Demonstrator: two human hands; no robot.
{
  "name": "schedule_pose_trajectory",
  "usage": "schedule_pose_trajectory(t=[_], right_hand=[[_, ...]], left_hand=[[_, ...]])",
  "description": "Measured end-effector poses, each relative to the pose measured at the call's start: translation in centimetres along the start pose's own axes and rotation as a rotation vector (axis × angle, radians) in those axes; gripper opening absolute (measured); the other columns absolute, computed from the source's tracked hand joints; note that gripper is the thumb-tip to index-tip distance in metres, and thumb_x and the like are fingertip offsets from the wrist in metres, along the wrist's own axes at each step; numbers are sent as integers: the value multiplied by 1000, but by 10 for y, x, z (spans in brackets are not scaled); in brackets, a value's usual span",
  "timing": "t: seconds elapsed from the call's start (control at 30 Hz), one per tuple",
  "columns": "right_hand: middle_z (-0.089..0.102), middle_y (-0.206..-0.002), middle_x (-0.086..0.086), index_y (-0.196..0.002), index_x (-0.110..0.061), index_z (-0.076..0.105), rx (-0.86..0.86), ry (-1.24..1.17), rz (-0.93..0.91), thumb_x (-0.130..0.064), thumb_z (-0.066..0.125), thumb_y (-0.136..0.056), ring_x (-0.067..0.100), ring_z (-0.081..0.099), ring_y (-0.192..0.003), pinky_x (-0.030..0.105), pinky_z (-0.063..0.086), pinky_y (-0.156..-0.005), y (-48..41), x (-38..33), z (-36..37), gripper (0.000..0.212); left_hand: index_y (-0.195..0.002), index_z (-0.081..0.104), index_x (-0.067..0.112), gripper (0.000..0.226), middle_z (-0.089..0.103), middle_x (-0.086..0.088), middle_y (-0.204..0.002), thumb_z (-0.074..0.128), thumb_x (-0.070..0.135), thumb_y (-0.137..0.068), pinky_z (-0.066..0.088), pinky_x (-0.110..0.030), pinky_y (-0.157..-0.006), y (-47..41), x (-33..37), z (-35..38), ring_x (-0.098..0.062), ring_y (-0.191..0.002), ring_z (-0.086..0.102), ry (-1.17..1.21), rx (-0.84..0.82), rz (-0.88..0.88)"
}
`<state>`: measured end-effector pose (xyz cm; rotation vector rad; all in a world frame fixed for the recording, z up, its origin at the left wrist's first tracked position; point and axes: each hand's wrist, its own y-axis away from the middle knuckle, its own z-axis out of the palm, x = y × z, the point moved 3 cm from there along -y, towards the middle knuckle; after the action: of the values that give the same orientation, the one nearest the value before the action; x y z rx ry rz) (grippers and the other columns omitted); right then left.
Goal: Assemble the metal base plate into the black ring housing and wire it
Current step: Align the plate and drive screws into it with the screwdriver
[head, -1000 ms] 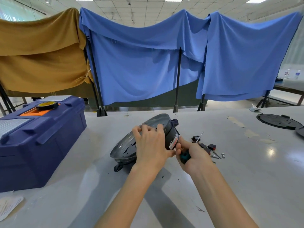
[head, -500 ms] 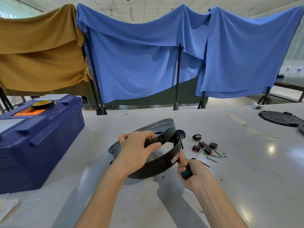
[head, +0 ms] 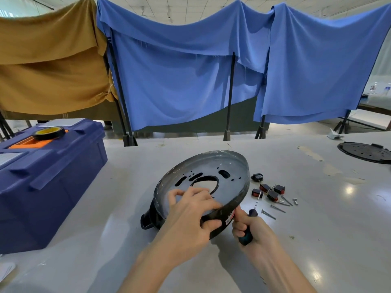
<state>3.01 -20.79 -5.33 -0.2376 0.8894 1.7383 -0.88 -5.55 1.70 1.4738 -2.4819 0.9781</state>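
Gripping metal base plate point(head: 228, 187) atop black ring housing point(head: 220, 226), left hand point(head: 190, 216) holds them tilted face-up; right hand point(head: 254, 231) grips screwdriver point(head: 252, 212).

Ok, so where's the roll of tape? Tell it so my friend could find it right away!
Look at the big blue toolbox on the left side of the table. On its lid there is an orange panel, and the roll of tape lies flat on that. It is the only round thing up there: black outside, yellow inside.
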Motion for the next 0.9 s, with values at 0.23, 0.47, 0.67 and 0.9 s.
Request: schedule_pose_trajectory(t=[0.23,0.47,0.67,0.9], right_hand=[[48,-54,3,-95,3,58,-66,66,-60,12,42,-94,8,34,-31,19,29,-29,-5,4,-6,19],[36,-42,3,-72,-1,54,-108,157,-112,5,44,-95,10,31,-32,19,29,-32,-7,2,-6,26],[36,-41,3,-72,-2,53,-67,164,-85,13,38,-89,11,33,-34,19,30,-35,-5,1,-6,27],[38,-38,1,-64,-3,52,-39,159,-101,13,38,-87,10,33,-30,17,26,-34,-5,-1,-7,32]], left_hand=[[-119,64,38,26,42,22,-131,55,45,-95,-4,-20,-107,4,3,9,3,-130,23,-81,-66,-19],[-124,65,31,41,56,-6,-128,38,39,-94,47,-50,-91,15,18,16,-12,-83,64,-209,-87,-31],[-122,67,30,39,64,-12,-112,43,36,-92,47,-69,-86,14,28,30,-21,-86,69,-425,21,-11],[-122,68,29,40,61,-11,-96,43,39,-92,46,-71,-83,20,31,33,-25,-84,66,-438,128,2]])
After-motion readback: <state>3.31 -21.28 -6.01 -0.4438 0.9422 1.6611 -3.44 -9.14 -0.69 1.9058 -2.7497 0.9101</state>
